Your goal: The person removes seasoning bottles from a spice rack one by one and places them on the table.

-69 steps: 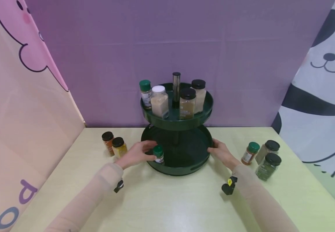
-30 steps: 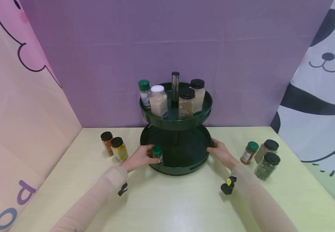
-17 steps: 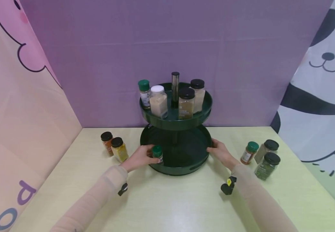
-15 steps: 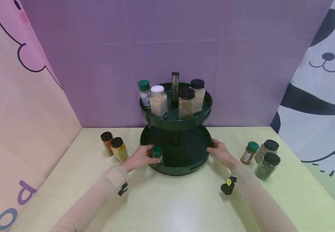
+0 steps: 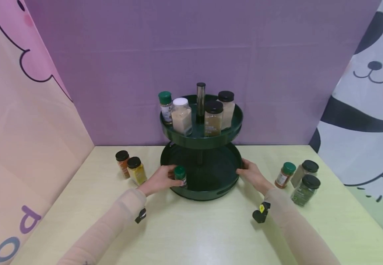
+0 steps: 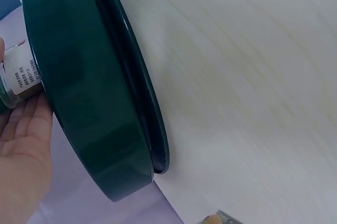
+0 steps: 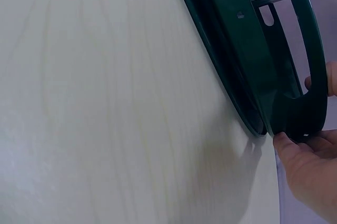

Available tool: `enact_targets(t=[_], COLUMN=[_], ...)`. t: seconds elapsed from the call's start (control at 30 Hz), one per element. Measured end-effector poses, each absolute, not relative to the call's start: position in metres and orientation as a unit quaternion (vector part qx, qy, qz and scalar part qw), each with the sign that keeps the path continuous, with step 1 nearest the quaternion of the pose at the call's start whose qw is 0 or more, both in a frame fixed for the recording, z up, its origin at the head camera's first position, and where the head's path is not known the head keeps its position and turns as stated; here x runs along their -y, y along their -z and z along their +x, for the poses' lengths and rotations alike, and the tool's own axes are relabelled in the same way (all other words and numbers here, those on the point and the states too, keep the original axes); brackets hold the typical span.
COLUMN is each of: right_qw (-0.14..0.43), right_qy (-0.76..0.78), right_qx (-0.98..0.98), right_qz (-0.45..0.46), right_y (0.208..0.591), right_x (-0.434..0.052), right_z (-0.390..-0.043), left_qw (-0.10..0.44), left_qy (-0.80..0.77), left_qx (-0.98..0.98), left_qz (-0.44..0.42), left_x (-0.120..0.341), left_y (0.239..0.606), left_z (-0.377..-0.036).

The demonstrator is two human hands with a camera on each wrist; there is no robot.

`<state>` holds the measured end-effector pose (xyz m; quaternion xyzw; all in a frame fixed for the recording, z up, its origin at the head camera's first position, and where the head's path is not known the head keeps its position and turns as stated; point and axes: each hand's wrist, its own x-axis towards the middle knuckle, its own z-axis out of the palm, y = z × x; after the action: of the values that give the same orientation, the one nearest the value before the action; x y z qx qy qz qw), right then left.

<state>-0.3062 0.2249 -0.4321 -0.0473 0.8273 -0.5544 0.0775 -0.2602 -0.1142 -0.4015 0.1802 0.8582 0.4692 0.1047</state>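
Note:
In the head view my left hand [image 5: 161, 180] holds a small green-capped spice jar [image 5: 179, 172] between thumb and fingers, upright at the left front of the lower tier. The left wrist view shows the jar's white label [image 6: 22, 69] just inside the tray wall [image 6: 79, 77], with fingers along its side. My right hand [image 5: 253, 176] grips the right rim of the two-tier green spice rack [image 5: 201, 195]. Seen from the right wrist, its thumb is inside the rim [image 7: 316, 77] and its fingers are outside. Part of the held jar is hidden by the left thumb.
On the upper tier stand a green-capped jar [image 5: 166, 106], a white-capped jar [image 5: 181, 117] and two black-capped jars [image 5: 213, 119]. An orange jar [image 5: 122, 163] and a yellow jar [image 5: 137, 172] stand left of the rack. Three more jars, one a green herb jar [image 5: 305, 190], stand at right.
Over two seconds ago the left hand was spread around the green-capped jar; it has since closed on it. During the last second both hands and the rack have stayed still.

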Motion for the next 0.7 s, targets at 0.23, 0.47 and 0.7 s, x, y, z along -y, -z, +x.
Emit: enact_targets(t=[0.23,0.47,0.7], right_qw=[0.078,0.085,0.084], right_qy=[0.557,0.556,0.551], right_qx=[-0.826,-0.826,-0.829], right_qz=[-0.045,-0.047,-0.048], right_y=[0.432,0.431,0.431], right_x=[-0.225,-0.224,-0.224], right_z=[-0.305,-0.305,-0.305], left_qw=[0.095,0.082,0.077], left_qy=[-0.471,-0.465,-0.466], left_qx=[-0.857,-0.865,-0.864], left_qz=[0.189,0.168,0.176], left_x=[0.115,0.122,0.129], left_y=[0.398,0.389,0.381], left_z=[-0.262,-0.261,-0.260])
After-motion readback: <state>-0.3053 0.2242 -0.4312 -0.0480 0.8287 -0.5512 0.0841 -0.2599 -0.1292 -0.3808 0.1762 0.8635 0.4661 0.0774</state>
